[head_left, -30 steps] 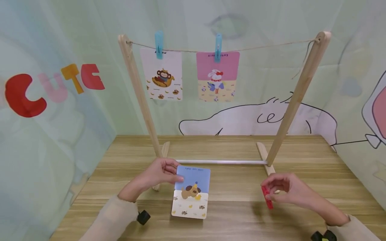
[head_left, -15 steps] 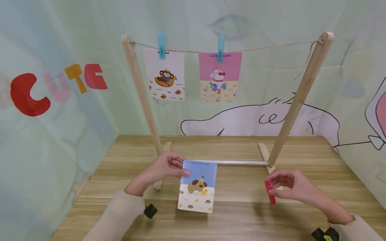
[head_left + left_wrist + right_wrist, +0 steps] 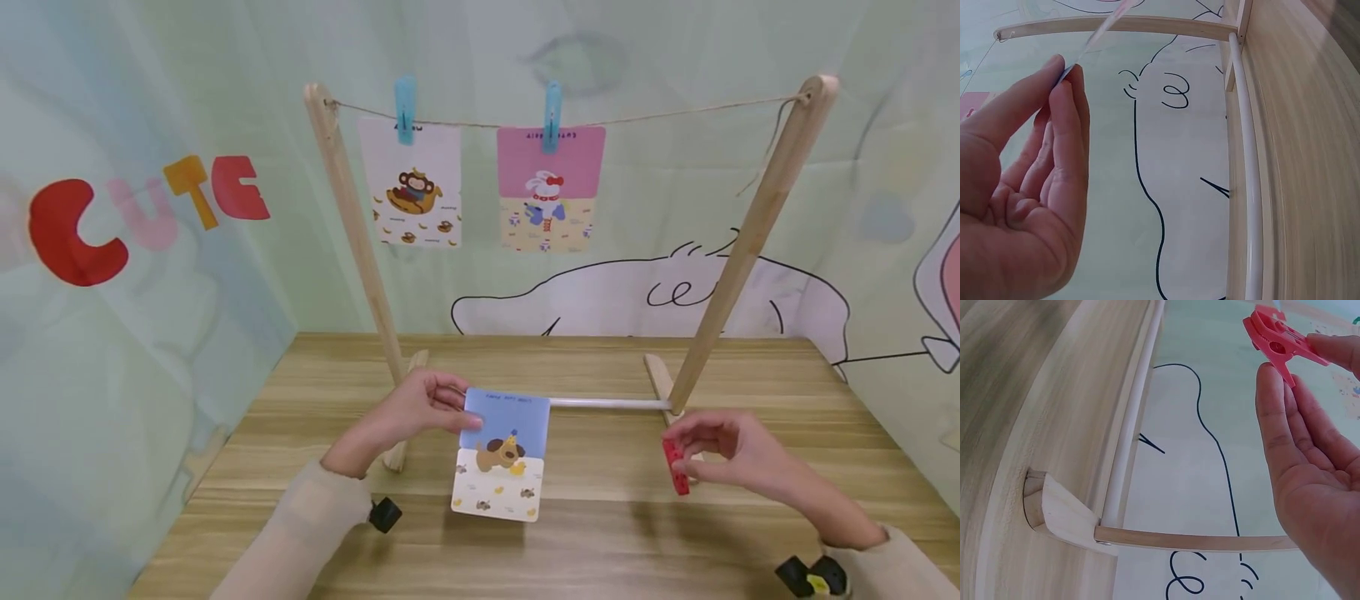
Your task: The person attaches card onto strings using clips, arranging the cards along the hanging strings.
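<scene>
My left hand pinches the left edge of a card with a brown puppy on blue and white. In the left wrist view that card shows nearly edge-on between thumb and fingers. Off to the right, my right hand holds a red clothespin between thumb and fingertips. The right wrist view shows the clothespin with its handles between thumb and fingers. Two cards, a monkey card and a pink rabbit card, hang on a string from blue clothespins.
A wooden frame with a left post and a right post carries the string. A white rod joins its feet low over the wooden table. A printed cloth stands behind and at the sides.
My left hand has carried the puppy card to the right and slightly up. My right hand, still holding the red clothespin, has risen a little and shifted slightly right.
</scene>
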A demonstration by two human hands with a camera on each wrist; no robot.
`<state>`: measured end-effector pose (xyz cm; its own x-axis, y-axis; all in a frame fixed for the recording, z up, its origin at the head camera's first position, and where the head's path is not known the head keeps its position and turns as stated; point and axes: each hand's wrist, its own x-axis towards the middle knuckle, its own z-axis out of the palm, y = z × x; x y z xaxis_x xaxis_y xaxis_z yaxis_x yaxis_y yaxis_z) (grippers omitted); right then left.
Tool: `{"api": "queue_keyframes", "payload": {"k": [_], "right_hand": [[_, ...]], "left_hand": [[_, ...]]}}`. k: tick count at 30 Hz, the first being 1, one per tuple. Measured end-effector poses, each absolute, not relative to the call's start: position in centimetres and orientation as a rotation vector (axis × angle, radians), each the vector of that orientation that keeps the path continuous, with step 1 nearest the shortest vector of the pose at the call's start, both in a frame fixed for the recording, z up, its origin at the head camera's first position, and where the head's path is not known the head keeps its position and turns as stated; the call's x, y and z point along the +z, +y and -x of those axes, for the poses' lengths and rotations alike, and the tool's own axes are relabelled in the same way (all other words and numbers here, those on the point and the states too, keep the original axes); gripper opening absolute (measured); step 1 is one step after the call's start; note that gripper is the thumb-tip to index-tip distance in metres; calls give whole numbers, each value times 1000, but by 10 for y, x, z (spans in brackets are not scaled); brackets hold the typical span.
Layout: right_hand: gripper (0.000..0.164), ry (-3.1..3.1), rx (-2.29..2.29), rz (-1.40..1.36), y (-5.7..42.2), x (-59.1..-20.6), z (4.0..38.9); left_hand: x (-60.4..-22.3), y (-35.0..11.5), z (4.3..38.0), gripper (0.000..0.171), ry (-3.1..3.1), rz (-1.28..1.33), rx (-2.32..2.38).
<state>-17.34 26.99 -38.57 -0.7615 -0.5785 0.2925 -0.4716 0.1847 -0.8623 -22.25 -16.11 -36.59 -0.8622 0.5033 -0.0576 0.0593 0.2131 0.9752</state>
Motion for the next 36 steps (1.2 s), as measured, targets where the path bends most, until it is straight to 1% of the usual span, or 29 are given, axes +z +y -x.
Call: {"api": "queue_keyframes", "payload": {"k": [4,10,22,36], "right_hand": [[30,2357,-1630,1002,271,-382,174],[31,2346,-1651,1042,272,-379,175],[32,2365,-1660,1044,274,-376,179],[33,2352,-1679,1095,276,-368,181]], "left_hand": [[-365,-159,224,33,2126,-539,1700],[-363,-156,224,30,2113,-542,1725],[-358,-152,226,36,2104,-554,1749],[-354,-143,229,31,2119,-592,1747]]}}
